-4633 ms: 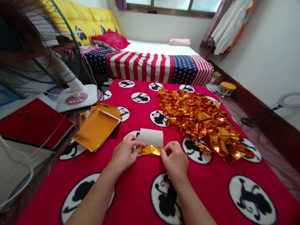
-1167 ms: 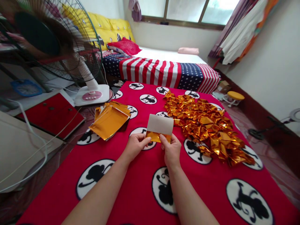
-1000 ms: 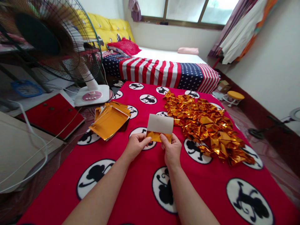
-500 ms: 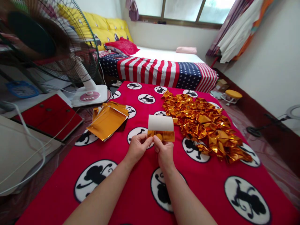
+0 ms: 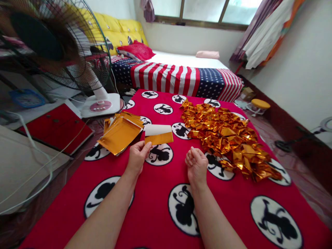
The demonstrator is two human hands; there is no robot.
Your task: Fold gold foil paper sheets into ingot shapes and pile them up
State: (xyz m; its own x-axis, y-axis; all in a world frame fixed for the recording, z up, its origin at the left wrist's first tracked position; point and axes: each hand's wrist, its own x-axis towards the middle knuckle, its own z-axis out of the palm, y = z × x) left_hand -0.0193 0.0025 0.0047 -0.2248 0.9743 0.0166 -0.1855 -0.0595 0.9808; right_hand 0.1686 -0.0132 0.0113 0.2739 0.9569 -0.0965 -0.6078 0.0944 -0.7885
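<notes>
One folded gold-and-white foil paper [image 5: 158, 139]: in the head view, centre, over the red cloth with black figures in white discs [image 5: 160, 193].
Left hand [image 5: 138, 155]: pinches the paper's near left corner; such a small grip might let it droop or spring open.
Right hand [image 5: 196, 166]: well apart, fingers curled, nothing visible in them.
Askew stack of flat gold foil sheets [image 5: 121, 134]: draught from the round electric fan [image 5: 49, 43] could scatter it.
Heap of crinkled orange-gold foil [image 5: 223, 135]: near the right hand; a careless wrist might crush pieces.
</notes>
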